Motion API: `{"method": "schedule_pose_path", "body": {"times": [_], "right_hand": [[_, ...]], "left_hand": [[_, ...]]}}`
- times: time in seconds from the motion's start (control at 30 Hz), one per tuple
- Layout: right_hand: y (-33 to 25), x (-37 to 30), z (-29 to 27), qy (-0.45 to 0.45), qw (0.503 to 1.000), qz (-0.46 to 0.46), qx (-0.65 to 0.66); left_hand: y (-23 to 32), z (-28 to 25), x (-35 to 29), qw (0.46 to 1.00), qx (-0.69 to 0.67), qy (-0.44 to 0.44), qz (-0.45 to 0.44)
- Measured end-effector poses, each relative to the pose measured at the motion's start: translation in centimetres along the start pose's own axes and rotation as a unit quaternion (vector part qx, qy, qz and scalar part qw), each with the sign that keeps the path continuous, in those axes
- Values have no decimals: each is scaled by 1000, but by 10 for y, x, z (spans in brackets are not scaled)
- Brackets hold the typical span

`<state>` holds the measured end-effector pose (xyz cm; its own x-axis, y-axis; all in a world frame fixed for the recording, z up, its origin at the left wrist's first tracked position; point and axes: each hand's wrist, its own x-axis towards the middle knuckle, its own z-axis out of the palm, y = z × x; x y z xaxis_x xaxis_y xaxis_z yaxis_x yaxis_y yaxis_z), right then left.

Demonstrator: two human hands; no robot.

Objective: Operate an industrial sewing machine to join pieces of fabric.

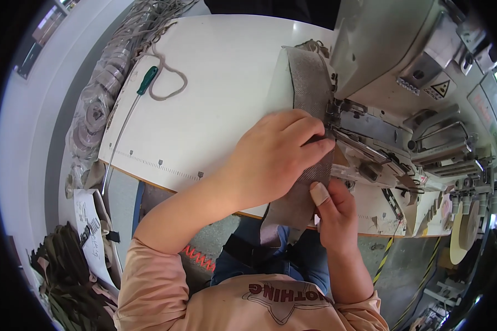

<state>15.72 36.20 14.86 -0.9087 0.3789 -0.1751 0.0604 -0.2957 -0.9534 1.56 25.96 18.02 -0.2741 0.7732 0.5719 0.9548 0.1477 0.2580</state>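
A grey woven fabric strip (pixel 310 80) runs along the right side of the white table, its lower end hanging over the front edge above my lap. My left hand (pixel 279 154) lies across the strip with fingers bent, pinching its right edge close to the sewing machine's (pixel 389 49) needle area. Closer to me, my right hand (pixel 337 214) grips the strip, the taped thumb on top and the fingers curled at its edge. The strip's upper part lies flat along the machine. My left hand partly hides the middle of the strip.
A green-handled long screwdriver (pixel 147 80) lies at the table's (pixel 221 71) left edge beside a looped cord (pixel 178 91). Plastic-wrapped rolls (pixel 96 113) line that side. Dark fabric strips (pixel 66 281) hang lower left. Metal guides (pixel 442 149) and a tape roll (pixel 465 229) are at right.
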Motion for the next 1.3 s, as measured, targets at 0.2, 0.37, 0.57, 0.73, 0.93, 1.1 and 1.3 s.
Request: {"method": "schedule_pose_path", "body": {"times": [0.2, 0.37, 0.57, 0.73, 0.93, 1.1, 1.3], "right_hand": [[-6, 7, 6, 58, 998, -3, 4], [-1, 8, 6, 62, 998, -17, 9], [7, 8, 4, 42, 998, -34, -10], [2, 8, 9, 53, 998, -37, 20], [6, 9, 5, 34, 998, -44, 8], [5, 9, 3, 24, 999, -26, 8], [10, 10, 5, 33, 999, -35, -4]], "left_hand": [[-2, 3, -1, 1000, -7, 10, 3], [-1, 0, 1, 1000, -5, 3, 3], [-5, 3, 1, 1000, 0, 5, 5], [-2, 0, 1, 1000, -7, -7, 9], [-6, 1, 3, 1000, -3, -3, 7], [-13, 1, 6, 1000, -15, 3, 6], [-83, 11, 51, 996, 28, 54, -63]]}}
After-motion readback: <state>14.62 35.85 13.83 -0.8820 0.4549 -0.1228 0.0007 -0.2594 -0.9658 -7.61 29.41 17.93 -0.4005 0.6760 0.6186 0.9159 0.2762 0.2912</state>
